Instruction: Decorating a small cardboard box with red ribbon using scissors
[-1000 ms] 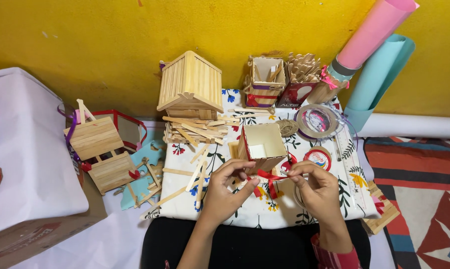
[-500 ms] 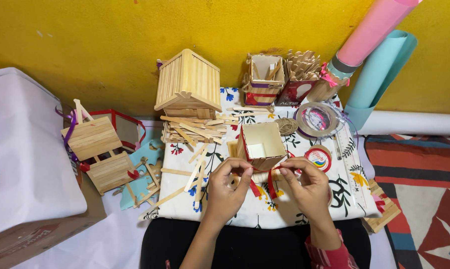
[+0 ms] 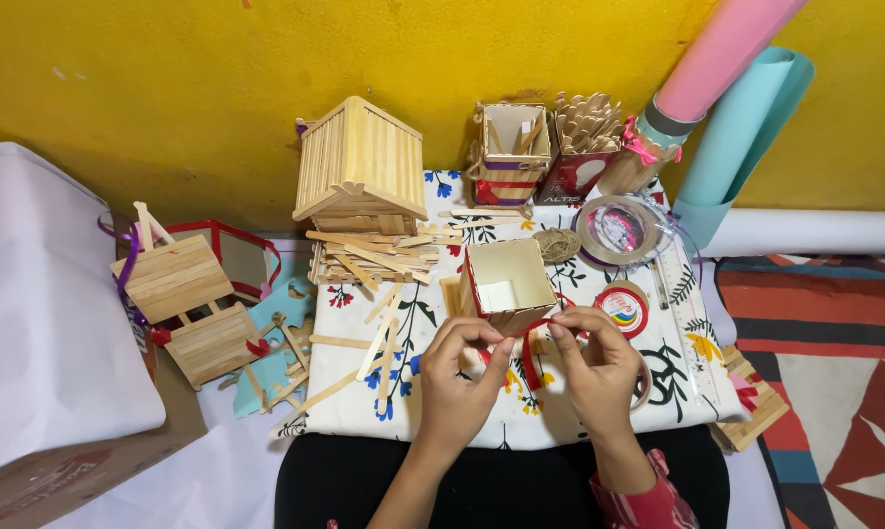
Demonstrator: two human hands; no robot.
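Note:
A small open box of craft sticks (image 3: 506, 279) stands on the floral cloth (image 3: 599, 411), with a red ribbon (image 3: 530, 355) running round its near side. My left hand (image 3: 462, 377) pinches one end of the ribbon just under the box's front edge. My right hand (image 3: 594, 362) pinches the other end, close beside the left. The ribbon curves in a loop between the two hands. Both hands sit directly in front of the box, touching or nearly touching its front wall.
A stick-built house (image 3: 359, 171) and loose sticks (image 3: 374, 257) lie behind left. Stick crates (image 3: 183, 304) sit far left by a white-covered cardboard box (image 3: 41, 333). Tape rolls (image 3: 616, 227), twine (image 3: 557, 244), a stick holder (image 3: 509, 152) and pink and teal paper rolls (image 3: 726, 108) are at right.
My hands have drawn up closer to the stick box, and the ribbon between them has gone from a short stretch to a curved loop.

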